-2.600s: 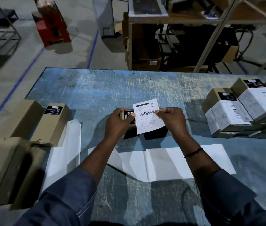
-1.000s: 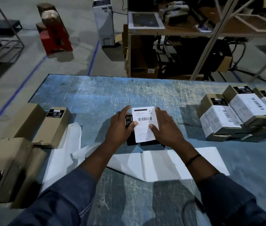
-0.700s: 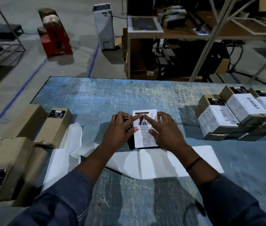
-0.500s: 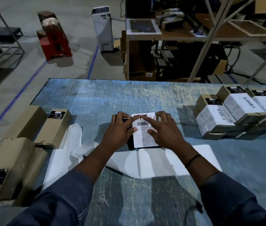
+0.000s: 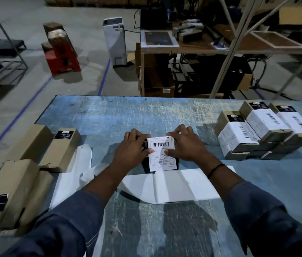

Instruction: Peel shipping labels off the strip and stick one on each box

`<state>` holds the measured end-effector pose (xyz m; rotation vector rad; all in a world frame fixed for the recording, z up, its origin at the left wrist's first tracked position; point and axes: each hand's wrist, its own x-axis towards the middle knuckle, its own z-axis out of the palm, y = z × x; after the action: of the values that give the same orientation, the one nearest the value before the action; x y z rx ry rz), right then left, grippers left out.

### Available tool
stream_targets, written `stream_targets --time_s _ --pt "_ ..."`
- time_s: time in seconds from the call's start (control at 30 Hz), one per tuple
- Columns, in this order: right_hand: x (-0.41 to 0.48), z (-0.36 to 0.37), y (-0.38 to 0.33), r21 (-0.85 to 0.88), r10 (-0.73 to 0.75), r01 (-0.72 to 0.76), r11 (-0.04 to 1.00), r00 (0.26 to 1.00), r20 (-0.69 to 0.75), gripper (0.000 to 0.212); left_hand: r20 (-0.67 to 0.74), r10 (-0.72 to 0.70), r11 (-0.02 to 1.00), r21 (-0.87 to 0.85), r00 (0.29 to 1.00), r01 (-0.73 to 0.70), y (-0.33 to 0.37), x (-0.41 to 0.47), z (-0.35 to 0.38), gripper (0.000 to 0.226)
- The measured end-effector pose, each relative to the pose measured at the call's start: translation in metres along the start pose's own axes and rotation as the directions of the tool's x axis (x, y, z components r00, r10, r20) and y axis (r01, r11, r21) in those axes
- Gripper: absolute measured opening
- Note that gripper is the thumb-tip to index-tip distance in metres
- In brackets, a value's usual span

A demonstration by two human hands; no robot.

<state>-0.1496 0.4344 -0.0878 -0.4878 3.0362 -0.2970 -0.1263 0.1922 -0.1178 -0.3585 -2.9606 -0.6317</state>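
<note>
A small dark box (image 5: 177,162) is sitting at the centre of the frame on the scratched blue table (image 5: 109,115), almost wholly covered by a white rectangular shipping label with a black barcode (image 5: 162,154) that is lying flat on its top face. Both hands are gripping this box. The left hand (image 5: 130,151) is curling its fingers over the box's far left edge while its thumb is pressing down on the label's left margin. The right hand (image 5: 185,145) is mirroring it, fingers hooked over the far right corner and thumb pushing on the label's right side just below the barcode.

Just below the box in the frame, the white glossy backing strip (image 5: 174,186) is lying unfolded across the table, its left end trailing towards the lower left. At the left edge, 2 long brown cardboard boxes without shipping labels (image 5: 61,151) are lying side by side, with more below them. At the right edge, a stack of brown boxes already wearing white labels (image 5: 257,130) is resting, 3 showing on top.
</note>
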Motion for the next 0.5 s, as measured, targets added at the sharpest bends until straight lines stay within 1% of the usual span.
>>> stream_targets --time_s 0.1,0.2,0.23,0.3,0.33,0.37,0.4,0.43,0.47,0.5 --pt "-0.005 -0.002 -0.005 -0.058 0.011 -0.012 0.998 1.000 -0.015 0.082 -0.049 -0.004 0.998 -0.057 0.999 0.001 -0.001 -0.006 0.000 0.056" --pt "-0.006 -0.004 -0.009 -0.121 0.023 -0.025 0.992 1.000 -0.012 0.081 -0.089 0.005 0.997 -0.073 0.996 -0.012 -0.003 -0.009 0.002 0.055" --pt "-0.006 -0.004 -0.007 -0.156 0.043 -0.044 0.987 0.999 -0.007 0.078 -0.098 0.011 0.997 -0.080 0.995 -0.019 -0.003 -0.010 0.003 0.053" --pt "-0.007 0.000 -0.004 -0.186 0.137 -0.127 0.974 0.990 0.039 0.074 -0.103 -0.003 0.994 -0.106 0.995 -0.008 -0.005 -0.009 0.004 0.051" --pt "-0.010 0.006 -0.001 -0.130 0.193 -0.182 0.975 0.978 0.077 0.073 -0.076 -0.030 0.992 -0.123 0.997 0.020 -0.007 -0.004 0.007 0.049" --pt "-0.015 0.013 0.001 -0.039 0.240 -0.237 0.971 0.966 0.099 0.072 -0.028 -0.059 0.989 -0.140 0.998 0.054 -0.011 0.002 0.008 0.048" --pt "-0.021 0.023 0.005 0.055 0.274 -0.278 0.959 0.959 0.078 0.069 0.038 -0.090 0.983 -0.155 0.995 0.095 -0.015 0.006 0.007 0.048" --pt "-0.026 0.034 0.009 0.137 0.287 -0.286 0.948 0.958 0.012 0.066 0.092 -0.107 0.976 -0.179 0.990 0.122 -0.021 0.011 0.008 0.051" --pt "-0.030 0.042 0.013 0.219 0.304 -0.284 0.933 0.951 -0.062 0.063 0.125 -0.089 0.971 -0.211 0.988 0.114 -0.026 0.012 0.007 0.058" --pt "-0.034 0.049 0.016 0.320 0.305 -0.252 0.913 0.944 -0.128 0.059 0.148 -0.040 0.968 -0.241 0.988 0.076 -0.029 0.009 0.004 0.062"
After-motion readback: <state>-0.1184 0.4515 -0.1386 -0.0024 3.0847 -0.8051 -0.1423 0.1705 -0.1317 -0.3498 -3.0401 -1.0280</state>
